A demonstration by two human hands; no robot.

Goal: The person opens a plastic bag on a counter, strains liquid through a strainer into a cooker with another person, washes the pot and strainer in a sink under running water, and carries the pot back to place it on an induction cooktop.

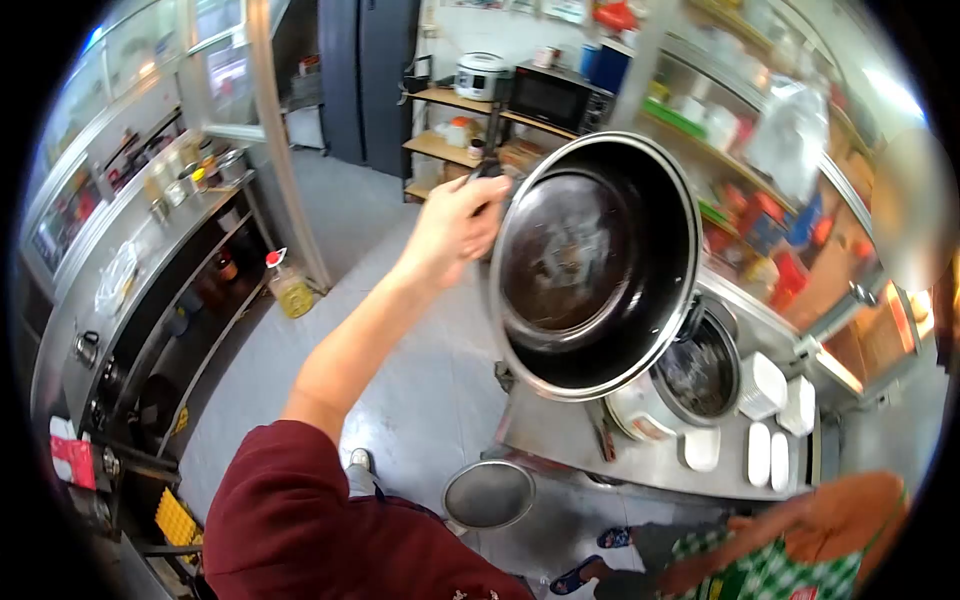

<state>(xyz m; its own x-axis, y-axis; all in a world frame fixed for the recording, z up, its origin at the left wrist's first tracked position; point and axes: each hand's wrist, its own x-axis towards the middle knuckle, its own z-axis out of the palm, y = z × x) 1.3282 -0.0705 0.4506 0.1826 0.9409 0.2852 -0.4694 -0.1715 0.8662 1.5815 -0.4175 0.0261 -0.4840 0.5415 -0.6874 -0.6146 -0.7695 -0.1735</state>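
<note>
My left hand is closed around a black side handle of a large pot. The pot is held up over the counter's edge and tilted, so its dark inside faces me. Pale, wet-looking smears show on its bottom, and no food can be made out in it. Behind and below its right rim stands a light-coloured cooker with a dark inner pot. My right hand does not show.
A steel counter carries white containers and small white trays. Another person in a green checked apron stands at lower right. A round grey-topped object is near my feet. An oil jug stands by the left shelves.
</note>
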